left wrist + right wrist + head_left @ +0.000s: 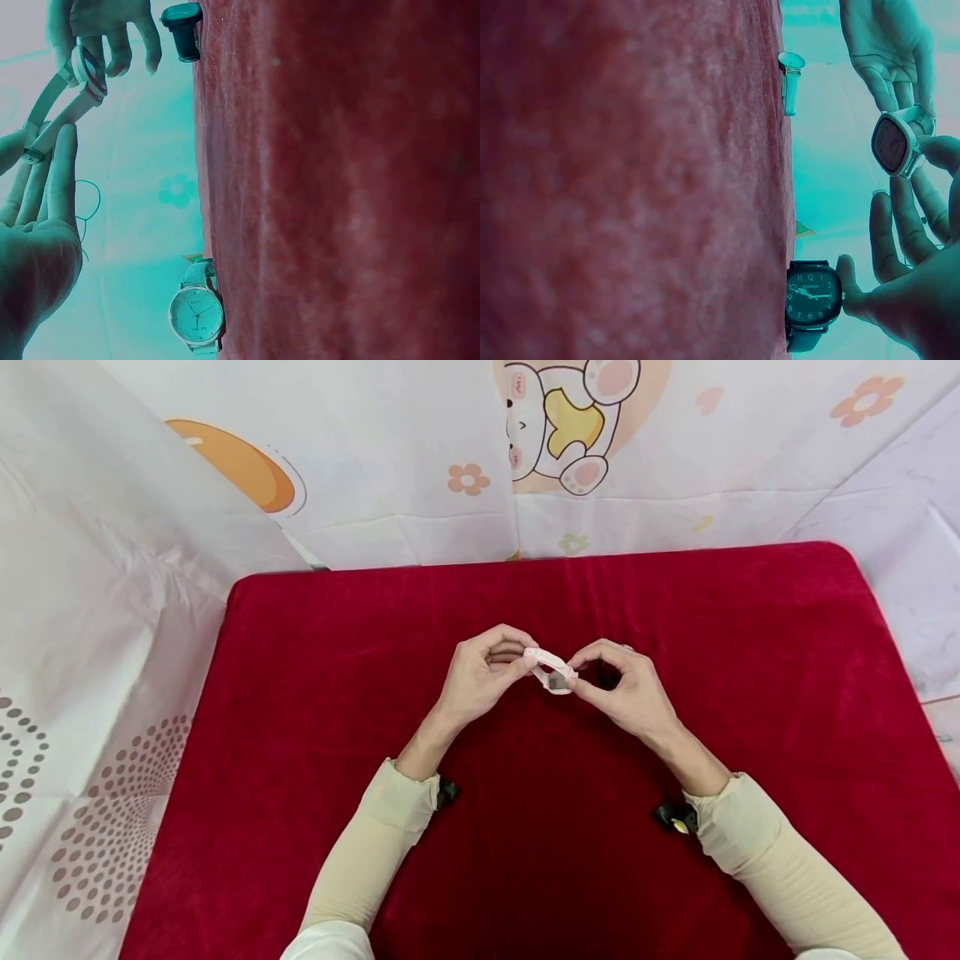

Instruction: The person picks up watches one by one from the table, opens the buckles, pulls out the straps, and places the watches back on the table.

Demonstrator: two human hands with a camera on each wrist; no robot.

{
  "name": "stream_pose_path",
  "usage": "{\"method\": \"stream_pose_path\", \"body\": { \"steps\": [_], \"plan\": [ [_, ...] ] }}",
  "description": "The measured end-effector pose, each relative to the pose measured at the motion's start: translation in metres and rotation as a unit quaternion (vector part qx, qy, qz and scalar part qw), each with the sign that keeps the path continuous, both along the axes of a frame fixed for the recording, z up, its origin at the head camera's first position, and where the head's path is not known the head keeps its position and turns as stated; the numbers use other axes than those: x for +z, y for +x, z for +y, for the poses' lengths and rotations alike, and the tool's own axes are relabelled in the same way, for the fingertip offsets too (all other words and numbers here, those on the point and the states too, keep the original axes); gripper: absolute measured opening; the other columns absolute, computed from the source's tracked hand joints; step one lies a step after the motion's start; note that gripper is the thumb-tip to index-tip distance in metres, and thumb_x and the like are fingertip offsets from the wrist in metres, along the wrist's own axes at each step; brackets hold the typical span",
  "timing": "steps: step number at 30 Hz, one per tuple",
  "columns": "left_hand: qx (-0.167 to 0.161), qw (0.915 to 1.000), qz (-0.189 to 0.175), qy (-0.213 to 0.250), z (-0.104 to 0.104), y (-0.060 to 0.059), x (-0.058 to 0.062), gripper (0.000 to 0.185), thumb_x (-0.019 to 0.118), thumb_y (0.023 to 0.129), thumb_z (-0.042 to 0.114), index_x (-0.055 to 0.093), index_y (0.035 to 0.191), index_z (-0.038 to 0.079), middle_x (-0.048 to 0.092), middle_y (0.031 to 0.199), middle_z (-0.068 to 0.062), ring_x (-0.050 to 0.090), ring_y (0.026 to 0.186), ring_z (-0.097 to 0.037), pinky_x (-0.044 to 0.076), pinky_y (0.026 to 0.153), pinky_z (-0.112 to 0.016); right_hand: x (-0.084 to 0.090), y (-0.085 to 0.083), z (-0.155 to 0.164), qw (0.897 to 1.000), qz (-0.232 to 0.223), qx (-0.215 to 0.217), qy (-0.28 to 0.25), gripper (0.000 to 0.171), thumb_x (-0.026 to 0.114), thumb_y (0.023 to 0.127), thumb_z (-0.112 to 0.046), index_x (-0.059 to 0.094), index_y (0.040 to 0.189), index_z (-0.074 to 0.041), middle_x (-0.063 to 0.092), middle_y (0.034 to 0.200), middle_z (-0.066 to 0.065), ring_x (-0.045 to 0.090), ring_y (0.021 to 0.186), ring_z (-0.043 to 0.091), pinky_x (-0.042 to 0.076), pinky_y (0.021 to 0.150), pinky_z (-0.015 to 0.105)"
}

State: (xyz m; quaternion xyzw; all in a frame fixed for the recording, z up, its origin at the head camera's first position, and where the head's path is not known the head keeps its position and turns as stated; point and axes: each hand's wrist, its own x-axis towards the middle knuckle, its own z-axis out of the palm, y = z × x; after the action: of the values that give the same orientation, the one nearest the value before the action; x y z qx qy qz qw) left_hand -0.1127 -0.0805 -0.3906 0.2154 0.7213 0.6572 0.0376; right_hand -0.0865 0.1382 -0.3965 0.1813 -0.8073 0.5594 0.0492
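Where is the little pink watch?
In the head view, the pink watch is mid-frame above the red cloth, pinched between the left hand and right hand.

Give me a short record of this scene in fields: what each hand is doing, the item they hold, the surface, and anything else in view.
left hand: pinches the strap end of the pink watch
right hand: pinches the watch at its case end
held item: pink watch, squarish dark face, raised above the cloth between both hands
surface: red cloth covering the table
other watches: a round white-dial watch and a black watch show in the wrist views at the cloth's edge
backdrop: white sheet with cartoon prints
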Motion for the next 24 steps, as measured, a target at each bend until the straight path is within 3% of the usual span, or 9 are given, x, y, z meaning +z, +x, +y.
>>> {"method": "stream_pose_path", "body": {
  "steps": [6, 15, 20, 24],
  "plan": [
    [-0.002, 0.9999, -0.01, -0.014, 0.0, -0.007, -0.021, 0.016, 0.069, 0.089, -0.006, 0.066, 0.105, -0.008, 0.071, 0.099, -0.023, 0.071, 0.09, -0.031, 0.059, 0.081, -0.036, -0.002, -0.001, 0.0, 1.0, 0.009, 0.003, -0.006, 0.018, 0.079, 0.079, 0.006, 0.072, 0.094, 0.001, 0.07, 0.09, 0.012, 0.059, 0.089, 0.027, 0.043, 0.085, 0.028],
    [-0.026, 0.9995, 0.005, -0.015, 0.003, -0.005, -0.023, 0.016, 0.069, 0.092, 0.001, 0.065, 0.106, -0.003, 0.073, 0.105, -0.017, 0.072, 0.094, -0.024, 0.059, 0.083, -0.032, -0.004, 0.0, -0.002, 1.0, 0.028, -0.001, -0.006, 0.015, 0.081, 0.078, 0.005, 0.073, 0.089, -0.001, 0.07, 0.085, 0.011, 0.06, 0.083, 0.035, 0.042, 0.077, 0.032],
    [-0.035, 0.9993, -0.001, 0.011, 0.001, -0.004, -0.024, 0.015, 0.07, 0.091, 0.001, 0.066, 0.105, -0.002, 0.073, 0.102, -0.016, 0.071, 0.094, -0.032, 0.059, 0.082, -0.035, -0.007, -0.002, 0.001, 0.999, -0.003, 0.018, -0.047, 0.013, 0.077, 0.081, 0.008, 0.074, 0.091, 0.002, 0.071, 0.087, 0.015, 0.064, 0.085, 0.023, 0.048, 0.08, 0.031],
    [-0.047, 0.9987, -0.007, 0.017, 0.0, -0.005, -0.025, 0.016, 0.072, 0.09, 0.002, 0.068, 0.105, -0.001, 0.072, 0.1, -0.014, 0.071, 0.094, -0.027, 0.059, 0.082, -0.037, -0.009, -0.003, 0.004, 0.996, -0.029, 0.031, -0.074, 0.011, 0.075, 0.082, 0.009, 0.075, 0.092, 0.004, 0.071, 0.088, 0.017, 0.065, 0.087, 0.013, 0.051, 0.082, 0.039]
  ]
}}
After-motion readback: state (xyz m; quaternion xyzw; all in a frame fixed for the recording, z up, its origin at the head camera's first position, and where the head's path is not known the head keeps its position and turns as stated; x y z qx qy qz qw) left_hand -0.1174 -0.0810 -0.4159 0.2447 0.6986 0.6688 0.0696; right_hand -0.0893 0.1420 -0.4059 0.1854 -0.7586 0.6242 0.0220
